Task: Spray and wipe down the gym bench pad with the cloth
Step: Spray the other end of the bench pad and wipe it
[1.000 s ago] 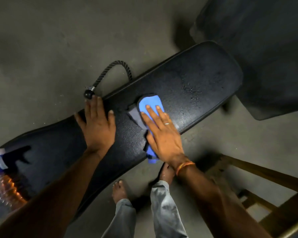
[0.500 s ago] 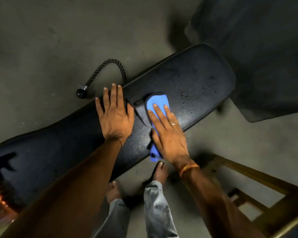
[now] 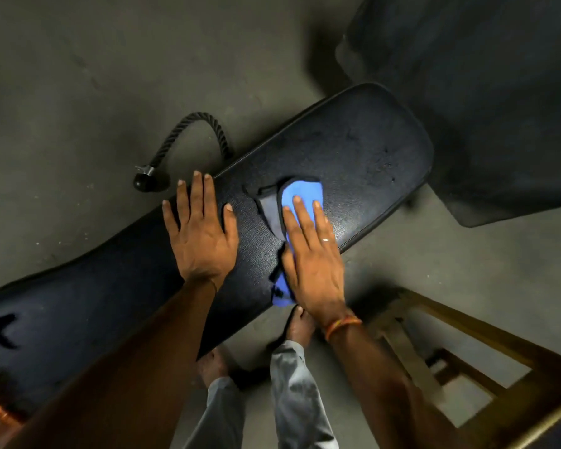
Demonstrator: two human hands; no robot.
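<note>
Bench pad: long black gym bench pad (image 3: pixel 363 147) of textured vinyl with rounded corners, lying slantwise across the head view, its far end at upper right.
Cloth: blue cloth (image 3: pixel 302 192) with a dark hem and a grey fold on its left side, flat on the pad near the far end. One blue corner shows at the pad's near edge, beside the right wrist.
Right hand: right hand (image 3: pixel 314 257) palm down on the cloth, fingers straight and close together, pressing it onto the pad. A ring (image 3: pixel 326 240) is on one finger and an orange thread band (image 3: pixel 342 325) at the wrist.
Left hand: left hand (image 3: pixel 201 234) flat on the bare pad, fingers straight and slightly spread, the tips at the pad's far edge. It lies near the cloth but apart from it.
Pad surface: small specks or droplets (image 3: pixel 386 163) beyond the cloth.
Floor: grey concrete floor (image 3: pixel 78 92). A black twisted rope (image 3: pixel 191 124) with a ball end lies just beside the pad.
Surroundings: dark mat (image 3: pixel 483 92) at upper right, wooden frame (image 3: pixel 467 328) at lower right.
Person: bare feet (image 3: pixel 300 327) and grey trouser legs (image 3: pixel 292 400) at the pad's near side.
</note>
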